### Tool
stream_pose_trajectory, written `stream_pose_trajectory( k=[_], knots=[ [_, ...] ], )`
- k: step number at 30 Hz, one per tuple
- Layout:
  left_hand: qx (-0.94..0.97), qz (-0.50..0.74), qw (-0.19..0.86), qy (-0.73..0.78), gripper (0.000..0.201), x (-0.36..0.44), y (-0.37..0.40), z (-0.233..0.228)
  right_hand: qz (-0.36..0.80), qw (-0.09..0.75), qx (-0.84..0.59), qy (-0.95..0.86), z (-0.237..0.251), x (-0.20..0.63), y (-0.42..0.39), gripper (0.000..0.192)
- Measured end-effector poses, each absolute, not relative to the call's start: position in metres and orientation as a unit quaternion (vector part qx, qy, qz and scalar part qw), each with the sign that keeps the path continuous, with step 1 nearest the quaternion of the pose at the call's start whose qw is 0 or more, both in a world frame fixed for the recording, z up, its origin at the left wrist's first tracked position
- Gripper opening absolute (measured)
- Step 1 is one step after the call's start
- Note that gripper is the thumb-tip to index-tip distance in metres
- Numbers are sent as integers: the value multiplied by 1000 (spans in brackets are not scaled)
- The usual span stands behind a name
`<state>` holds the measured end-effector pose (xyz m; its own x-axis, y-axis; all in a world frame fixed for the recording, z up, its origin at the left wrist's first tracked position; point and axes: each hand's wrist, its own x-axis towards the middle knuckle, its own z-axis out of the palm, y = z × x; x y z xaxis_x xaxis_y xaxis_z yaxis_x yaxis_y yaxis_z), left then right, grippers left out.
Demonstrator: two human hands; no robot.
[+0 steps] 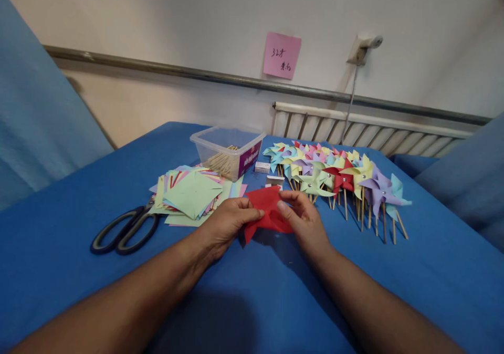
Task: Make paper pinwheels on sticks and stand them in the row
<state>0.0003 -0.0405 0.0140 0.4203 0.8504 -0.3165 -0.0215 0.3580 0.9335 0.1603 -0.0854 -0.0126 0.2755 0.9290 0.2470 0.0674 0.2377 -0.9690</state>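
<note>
Our left hand (226, 222) and right hand (303, 217) meet over the blue surface (59, 238), both pinching one red paper square (268, 212) between thumb and fingertips, the left at its nine o'clock edge, the right at its upper three o'clock edge. The sheet hangs just above the cloth, its lower corners drooping and creased, and we judge it very light, thin and limp (the kind of paper that folds at a touch and tears if tugged), so we would take it by edges or corners with a gentle two-sided pinch rather than a flat grip.

At ten o'clock from our hands lies a loose stack of coloured paper squares (192, 194), a pale green one uppermost. Beside the stack, at nine o'clock, black-handled scissors (126, 230) rest on the cloth, blades partly tucked under the sheets. At twelve o'clock a clear plastic tub (228, 152) holds thin wooden sticks.

From one to three o'clock a crowd of finished paper pinwheels (342, 178) on wooden sticks lies in overlapping rows, and a small white box (274, 180) sits just beyond the red sheet. On the wall behind, a pink sticky note (282, 55) hangs above a white radiator (370, 128).
</note>
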Motion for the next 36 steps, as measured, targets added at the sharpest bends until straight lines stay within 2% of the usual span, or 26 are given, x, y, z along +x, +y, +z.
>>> stream_pose_trajectory(
  k=[3, 7, 11, 16, 19, 22, 27, 31, 36],
  knots=[
    [509, 281, 678, 449, 21, -3, -39, 13, 443, 614, -481, -442, -8, 168, -82, 34],
    [600, 242, 608, 461, 23, -5, -41, 15, 533, 555, -447, -456, -4, 175, -82, 32],
    [660, 188, 593, 422, 15, -5, -43, 17, 567, 488, -435, -501, -5, 174, -86, 30],
    [692, 161, 593, 379, 3, -7, -43, 18, 582, 470, -416, -518, -9, 169, -89, 25],
    [688, 201, 569, 403, 10, -5, -41, 17, 562, 505, -428, -495, -11, 163, -87, 25],
    [640, 272, 562, 448, 16, 0, -40, 15, 508, 582, -457, -441, -13, 158, -85, 25],
    [504, 320, 683, 421, 25, 7, -40, 10, 454, 671, -469, -352, -19, 151, -81, 27],
    [447, 319, 744, 381, 33, 7, -43, 9, 446, 704, -460, -307, -21, 147, -79, 29],
    [448, 323, 756, 351, 30, 10, -46, 7, 461, 696, -457, -307, -22, 141, -80, 31]
  ],
)
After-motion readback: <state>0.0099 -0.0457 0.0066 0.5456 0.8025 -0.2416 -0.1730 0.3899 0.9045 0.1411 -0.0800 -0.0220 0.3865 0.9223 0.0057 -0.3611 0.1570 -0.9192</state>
